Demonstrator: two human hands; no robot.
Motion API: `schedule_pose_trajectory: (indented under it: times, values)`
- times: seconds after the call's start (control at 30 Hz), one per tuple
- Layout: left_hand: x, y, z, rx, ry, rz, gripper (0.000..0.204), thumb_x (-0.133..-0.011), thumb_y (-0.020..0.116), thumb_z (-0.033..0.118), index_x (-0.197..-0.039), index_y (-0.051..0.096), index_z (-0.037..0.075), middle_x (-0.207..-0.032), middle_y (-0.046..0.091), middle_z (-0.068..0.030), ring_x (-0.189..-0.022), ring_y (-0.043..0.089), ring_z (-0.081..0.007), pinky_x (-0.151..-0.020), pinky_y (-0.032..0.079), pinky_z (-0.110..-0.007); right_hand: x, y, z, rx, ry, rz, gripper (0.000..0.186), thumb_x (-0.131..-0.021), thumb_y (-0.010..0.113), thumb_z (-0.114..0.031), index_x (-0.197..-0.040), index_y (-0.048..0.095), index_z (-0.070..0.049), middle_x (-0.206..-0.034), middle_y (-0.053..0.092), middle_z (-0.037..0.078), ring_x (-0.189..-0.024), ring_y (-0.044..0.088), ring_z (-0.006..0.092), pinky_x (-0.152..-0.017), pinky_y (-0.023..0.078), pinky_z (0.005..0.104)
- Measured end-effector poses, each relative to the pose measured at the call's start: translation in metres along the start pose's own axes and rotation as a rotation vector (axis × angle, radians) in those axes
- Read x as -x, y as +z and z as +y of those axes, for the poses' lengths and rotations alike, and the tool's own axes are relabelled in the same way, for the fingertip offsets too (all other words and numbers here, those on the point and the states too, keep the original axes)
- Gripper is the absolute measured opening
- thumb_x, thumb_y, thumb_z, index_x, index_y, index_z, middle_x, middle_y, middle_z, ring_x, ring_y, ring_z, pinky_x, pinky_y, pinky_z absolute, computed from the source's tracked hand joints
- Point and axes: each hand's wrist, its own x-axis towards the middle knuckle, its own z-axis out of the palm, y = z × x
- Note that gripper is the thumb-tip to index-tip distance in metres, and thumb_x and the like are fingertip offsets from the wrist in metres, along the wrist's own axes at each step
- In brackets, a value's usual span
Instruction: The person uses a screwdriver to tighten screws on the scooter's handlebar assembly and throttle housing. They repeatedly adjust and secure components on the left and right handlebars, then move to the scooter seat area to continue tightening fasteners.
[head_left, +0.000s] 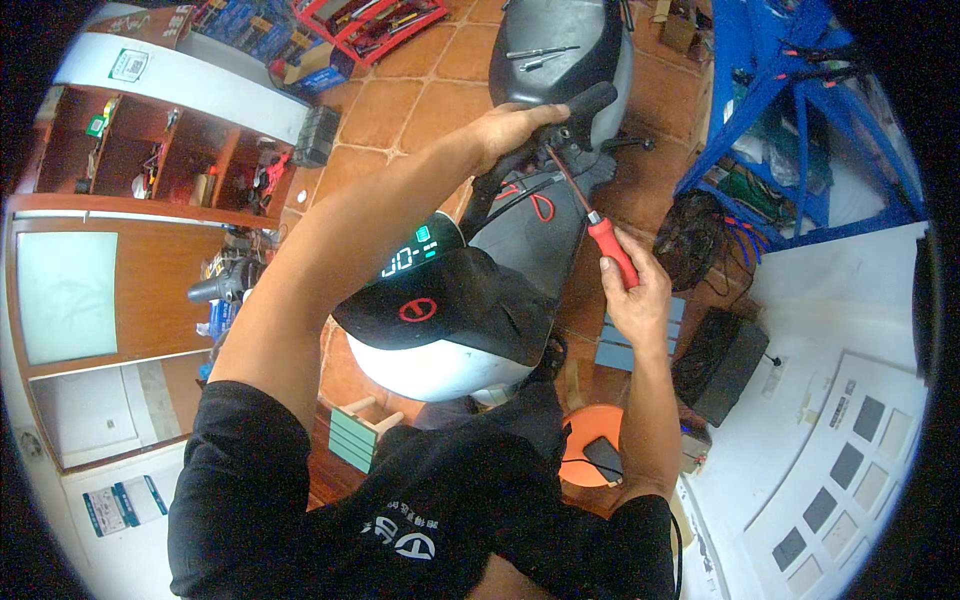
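Observation:
My right hand (637,290) is closed around the red handle of a screwdriver (612,250). The shaft slants up and to the left, its tip at a black curved part (585,104). My left hand (515,135) grips that part from its left side; some of its fingers are hidden. Whether the tip sits in a screw, I cannot tell. Beneath both hands stands an electric scooter (500,260) with a lit display (410,255), a white front (430,370) and a dark seat (548,40). A red cable loop (542,207) shows near the black part.
Two slim metal tools (542,55) lie on the seat. A red tool tray (370,28) is on the tiled floor beyond. On the right are a blue metal rack (800,130) and a black fan (690,240). An orange stool (580,445) bears a phone. Wooden shelves (150,205) line the left.

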Motion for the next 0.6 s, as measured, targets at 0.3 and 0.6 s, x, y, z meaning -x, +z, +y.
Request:
schedule_pose_trajectory:
  times: [0.3, 0.6]
  values:
    - [0.005, 0.003, 0.006, -0.064, -0.038, 0.035, 0.046, -0.087, 0.06, 0.048, -0.102, 0.062, 0.005, -0.08, 0.064, -0.0036, -0.062, 0.059, -0.0131, -0.053, 0.048, -0.027, 0.0, 0.005, 0.003, -0.13, 0.147, -0.055, 0.036, -0.082, 0.069, -0.012, -0.116, 0.062, -0.003, -0.105, 0.067, 0.016, -0.094, 0.066, 0.0301, -0.084, 0.051, 0.0366]
    - [0.003, 0.0, 0.002, -0.056, 0.005, 0.042, 0.049, -0.083, 0.065, 0.045, -0.1, 0.063, 0.0, -0.078, 0.064, -0.007, -0.058, 0.057, -0.0148, -0.051, 0.047, -0.029, -0.004, -0.004, -0.019, 0.406, -0.244, 0.101, 0.045, -0.073, 0.074, -0.008, -0.117, 0.062, -0.006, -0.101, 0.063, 0.015, -0.09, 0.062, 0.0333, -0.08, 0.051, 0.0394]
